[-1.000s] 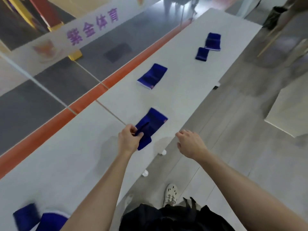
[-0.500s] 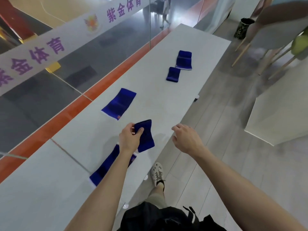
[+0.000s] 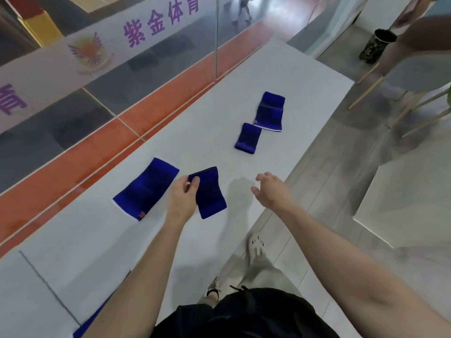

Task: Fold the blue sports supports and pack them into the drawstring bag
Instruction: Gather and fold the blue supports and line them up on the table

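Since half a second ago the person has stepped on along the table (image 3: 295, 76): the flat support (image 3: 146, 189) that lay ahead is now just beside the left hand (image 3: 181, 198), and the one that lay under the left arm has slid to the bottom edge of the head view. The left hand pinches a folded support (image 3: 210, 192) by its upper corner, thumb on top, so that it hangs slightly curled above the tabletop, apparently carried along while the rest are gathered. The right hand (image 3: 273, 191) holds nothing, its fingers loosely apart above the table's near edge, probably free to take the next piece. Further on lie a small folded support (image 3: 247, 137) and, touching its far corner, a larger support (image 3: 269, 111), with bare tabletop between them and the hands. A black fabric shape (image 3: 244, 313) at the waist may be the drawstring bag; I cannot tell
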`<move>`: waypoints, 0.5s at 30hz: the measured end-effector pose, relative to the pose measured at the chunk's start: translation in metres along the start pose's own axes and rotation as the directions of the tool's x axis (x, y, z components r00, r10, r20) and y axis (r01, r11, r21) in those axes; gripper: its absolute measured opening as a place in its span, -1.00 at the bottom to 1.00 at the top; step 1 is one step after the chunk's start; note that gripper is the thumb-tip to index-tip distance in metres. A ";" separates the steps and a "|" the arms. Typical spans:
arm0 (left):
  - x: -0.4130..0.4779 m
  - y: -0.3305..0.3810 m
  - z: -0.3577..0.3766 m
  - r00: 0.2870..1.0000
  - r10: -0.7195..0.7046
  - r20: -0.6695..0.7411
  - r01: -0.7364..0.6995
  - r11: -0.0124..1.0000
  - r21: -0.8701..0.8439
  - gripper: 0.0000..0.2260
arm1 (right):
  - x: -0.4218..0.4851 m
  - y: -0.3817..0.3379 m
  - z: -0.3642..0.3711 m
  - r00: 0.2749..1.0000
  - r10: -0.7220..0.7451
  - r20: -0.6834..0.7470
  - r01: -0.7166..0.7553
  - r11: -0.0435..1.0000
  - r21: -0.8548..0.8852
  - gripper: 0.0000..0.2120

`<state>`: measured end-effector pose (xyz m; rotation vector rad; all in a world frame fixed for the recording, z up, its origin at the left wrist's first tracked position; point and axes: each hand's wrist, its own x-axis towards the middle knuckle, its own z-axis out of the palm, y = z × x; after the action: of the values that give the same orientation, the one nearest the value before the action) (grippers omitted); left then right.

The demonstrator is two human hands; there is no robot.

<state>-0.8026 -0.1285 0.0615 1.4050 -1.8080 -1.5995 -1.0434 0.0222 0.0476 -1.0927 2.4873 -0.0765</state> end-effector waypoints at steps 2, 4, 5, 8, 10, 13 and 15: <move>0.014 0.011 0.010 0.998 -0.056 -0.020 0.055 0.997 -0.063 -0.62 | 0.042 0.009 -0.010 1.000 0.004 -0.006 -0.003 1.000 0.006 -0.58; 0.025 0.026 0.021 0.991 -0.118 -0.056 0.110 0.985 -0.131 -0.71 | 0.085 0.015 -0.021 1.000 -0.009 0.001 0.009 1.000 0.011 -0.53; 0.032 0.031 0.026 0.985 -0.147 -0.087 0.131 0.978 -0.164 -0.73 | 0.108 0.018 -0.026 1.000 -0.024 0.004 0.024 1.000 0.015 -0.51; 0.049 0.044 0.038 0.954 -0.227 -0.195 0.177 0.953 -0.246 -0.76 | 0.177 0.019 -0.040 0.996 -0.091 0.021 0.091 0.996 0.016 -0.50; 0.056 0.051 0.046 0.925 -0.277 -0.260 0.200 0.937 -0.287 -0.78 | 0.215 0.016 -0.046 0.988 -0.150 0.027 0.150 0.989 0.004 -0.48; 0.061 0.060 0.055 0.880 -0.322 -0.349 0.220 0.928 -0.300 -0.78 | 0.262 0.009 -0.051 0.973 -0.218 0.074 0.223 0.972 -0.070 -0.40; 0.060 0.061 0.058 0.861 -0.331 -0.386 0.220 0.927 -0.302 -0.78 | 0.280 0.007 -0.047 0.967 -0.225 0.122 0.246 0.950 -0.190 -0.34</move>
<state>-0.9007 -0.1539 0.0780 1.7860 -1.1483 -1.4283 -1.2361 -0.1786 -0.0107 -1.4401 2.3045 0.1640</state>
